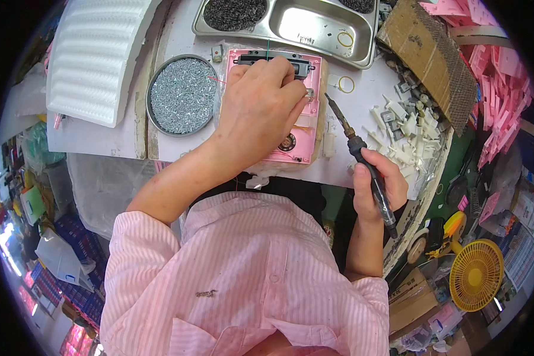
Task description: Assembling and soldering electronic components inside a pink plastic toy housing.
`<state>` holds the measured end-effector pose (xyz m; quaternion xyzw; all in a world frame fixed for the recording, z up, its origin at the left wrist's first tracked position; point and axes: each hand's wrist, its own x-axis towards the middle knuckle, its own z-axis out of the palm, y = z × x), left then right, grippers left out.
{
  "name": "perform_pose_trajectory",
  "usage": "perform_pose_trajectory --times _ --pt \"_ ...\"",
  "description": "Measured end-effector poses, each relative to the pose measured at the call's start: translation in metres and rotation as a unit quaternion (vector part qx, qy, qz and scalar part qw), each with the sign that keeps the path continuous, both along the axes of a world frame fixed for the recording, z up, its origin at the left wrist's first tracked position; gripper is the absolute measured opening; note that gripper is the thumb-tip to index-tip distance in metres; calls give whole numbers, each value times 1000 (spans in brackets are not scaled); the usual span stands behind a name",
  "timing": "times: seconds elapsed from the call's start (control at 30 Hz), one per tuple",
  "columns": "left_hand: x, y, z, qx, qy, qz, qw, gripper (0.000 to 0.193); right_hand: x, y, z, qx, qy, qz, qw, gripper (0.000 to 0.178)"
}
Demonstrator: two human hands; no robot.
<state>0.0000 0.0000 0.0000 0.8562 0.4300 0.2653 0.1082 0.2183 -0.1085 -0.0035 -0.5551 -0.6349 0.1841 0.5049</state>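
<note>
My left hand (258, 110) lies over a pink plastic housing (304, 142), its fingers bent down into it. Whatever the fingertips pinch is hidden beneath the hand. A long black part (302, 66) runs along the housing's far side, and a small round dark part (287, 142) sits near its front edge. Thin red wire (217, 79) sticks out left of my knuckles. In my right hand (381, 184) is a soldering iron (357, 145), gripped by its black handle. Its tip points up and left, just right of the housing and apart from it.
Left of the housing stands a round tin (182, 98) of small metal pieces. Behind is a steel compartment tray (320, 26). White plastic parts (409, 127) pile up at right, beside a cardboard piece (427, 56) and pink parts (498, 89). White foam (95, 59) lies far left.
</note>
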Motion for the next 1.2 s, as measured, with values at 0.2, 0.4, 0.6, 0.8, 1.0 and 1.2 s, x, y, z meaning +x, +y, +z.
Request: perform_pose_trajectory --times 0.2,0.4,0.6,0.8,1.0,1.2 --pt "8 2 0 6 11 14 1000 11 -2 2 0 -34 -6 3 999 21" --pt "14 2 2 15 25 30 999 10 -8 8 -1 -15 -25 17 999 20" --pt "15 3 4 9 29 34 999 10 -9 9 -2 -11 -32 20 999 21" --pt "15 2 5 6 29 33 999 10 -11 12 -4 -2 -40 35 999 22" --pt "15 2 3 13 27 32 999 10 -9 13 -4 56 -76 55 994 23" --pt "15 2 2 21 40 36 998 10 -7 13 -2 64 -55 49 995 23"
